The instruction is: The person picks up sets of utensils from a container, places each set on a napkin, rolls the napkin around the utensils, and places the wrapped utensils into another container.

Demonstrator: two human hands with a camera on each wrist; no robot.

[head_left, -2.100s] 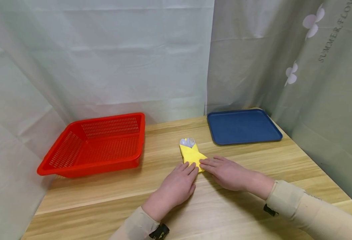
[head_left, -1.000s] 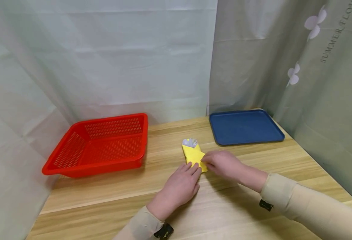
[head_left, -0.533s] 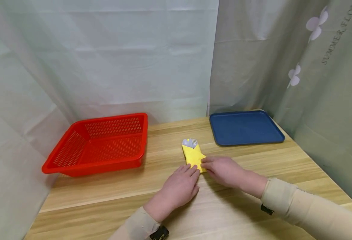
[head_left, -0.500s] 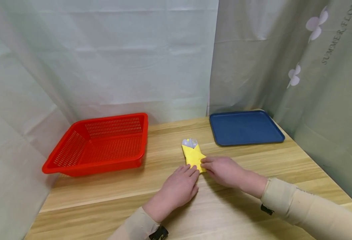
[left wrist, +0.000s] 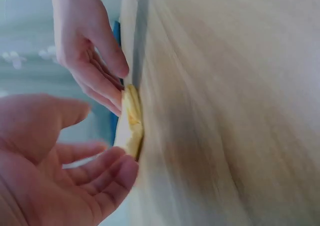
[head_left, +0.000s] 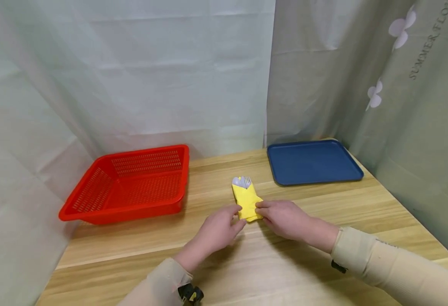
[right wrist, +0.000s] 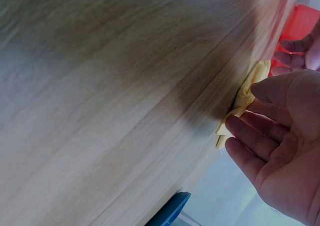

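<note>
A yellow folded napkin (head_left: 246, 198) lies on the wooden table, wrapped round pale grey cutlery. The heads of a spoon (head_left: 236, 181) and a fork (head_left: 247, 181) stick out at its far end; their handles are hidden in the cloth. At the near left corner of the napkin is my left hand (head_left: 218, 227), thumb and fingers spread apart and loosely bent. My right hand (head_left: 285, 219) rests its fingertips on the napkin's right edge. In the right wrist view, its thumb and fingers (right wrist: 243, 129) lie along the yellow cloth.
A red perforated plastic basket (head_left: 132, 210) stands at the left rear of the table (head_left: 285, 272). Towards the back right corner lies a flat blue tray (head_left: 311, 161). Pale curtains (head_left: 162, 76) hang behind and at both sides.
My left hand has drawn back leftward off the napkin's near end, its thumb now apart from the fingers. The right hand earlier pinched the right flap and now rests on it.
</note>
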